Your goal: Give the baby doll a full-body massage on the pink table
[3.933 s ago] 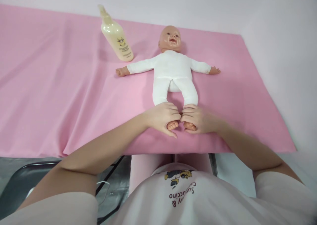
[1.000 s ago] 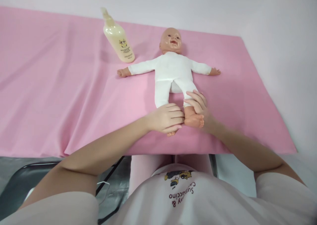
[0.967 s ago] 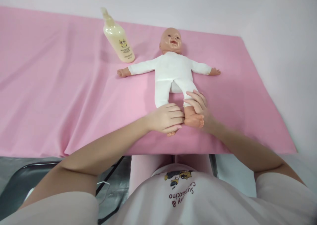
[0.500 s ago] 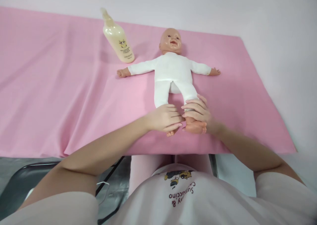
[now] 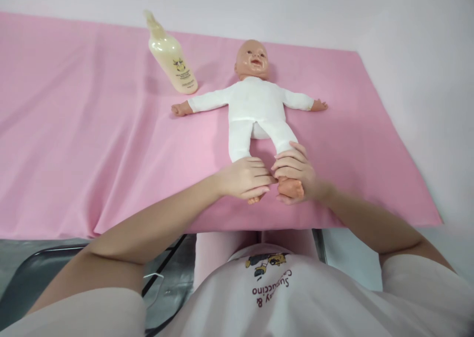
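Observation:
A baby doll (image 5: 255,100) with a white cloth body lies face up, its arms spread and its feet towards me. My left hand (image 5: 245,178) is closed around the lower part of the doll's leg on the left; only the toes of that foot show below my fingers. Around the other lower leg, my right hand (image 5: 296,171) is wrapped, with the doll's bare foot (image 5: 291,187) showing beneath the fingers and my thumb under it. Both legs rest near the table's front edge.
A pump bottle (image 5: 174,63) of pale yellow liquid stands to the left of the doll's head. Pink cloth (image 5: 111,129) covers the table, with folds on the left. A dark chair (image 5: 40,282) is below the table at the lower left.
The doll's foot in my right hand has turned, its toes now pointing more towards me, and my right thumb shows beneath it. My left hand keeps its hold.

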`<state>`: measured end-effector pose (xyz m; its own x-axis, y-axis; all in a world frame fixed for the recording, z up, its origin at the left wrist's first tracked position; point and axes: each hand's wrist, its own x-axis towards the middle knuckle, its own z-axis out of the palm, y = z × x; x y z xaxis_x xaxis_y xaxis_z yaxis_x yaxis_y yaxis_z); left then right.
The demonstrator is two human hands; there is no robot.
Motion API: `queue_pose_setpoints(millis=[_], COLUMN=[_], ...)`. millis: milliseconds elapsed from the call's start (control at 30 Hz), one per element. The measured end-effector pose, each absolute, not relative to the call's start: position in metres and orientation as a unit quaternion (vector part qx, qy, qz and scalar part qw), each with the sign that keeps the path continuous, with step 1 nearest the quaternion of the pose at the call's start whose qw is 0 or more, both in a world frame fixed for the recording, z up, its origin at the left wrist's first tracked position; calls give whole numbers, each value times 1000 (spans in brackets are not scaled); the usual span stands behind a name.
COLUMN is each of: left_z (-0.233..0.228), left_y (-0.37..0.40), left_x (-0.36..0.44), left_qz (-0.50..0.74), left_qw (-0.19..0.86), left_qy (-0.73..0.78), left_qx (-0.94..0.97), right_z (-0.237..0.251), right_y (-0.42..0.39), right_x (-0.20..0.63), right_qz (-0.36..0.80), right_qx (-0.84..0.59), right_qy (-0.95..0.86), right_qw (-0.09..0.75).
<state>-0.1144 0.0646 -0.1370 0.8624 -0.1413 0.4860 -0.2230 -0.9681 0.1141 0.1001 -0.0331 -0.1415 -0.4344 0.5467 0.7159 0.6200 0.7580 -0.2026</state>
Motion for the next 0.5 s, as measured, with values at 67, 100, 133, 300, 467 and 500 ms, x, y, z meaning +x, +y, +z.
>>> queue_pose_setpoints(millis=[67, 100, 133, 300, 467, 500], left_z=[-138, -138, -138, -138, -137, -137], left_y=[65, 65, 66, 67, 66, 66], left_x=[-114, -114, -114, -115, -115, -115], left_qz=[230, 223, 218, 220, 238, 237], left_qw=[91, 94, 95, 91, 108, 115], left_qy=[-88, -84, -81, -81, -96, -99], left_qx=[965, 967, 968, 968, 960, 960], right_z=[-139, -138, -136, -131, -134, -135], right_y=[-35, -36, -36, -39, -40, -41], right_x=[100, 99, 99, 97, 98, 99], right_qz=[-30, -24, -20, -23, 10, 19], right_qx=[-338, -333, -328, -309, -322, -331], right_qy=[-848, -850, -852, -849, -851, -852], right_qw=[407, 407, 406, 428, 414, 405])
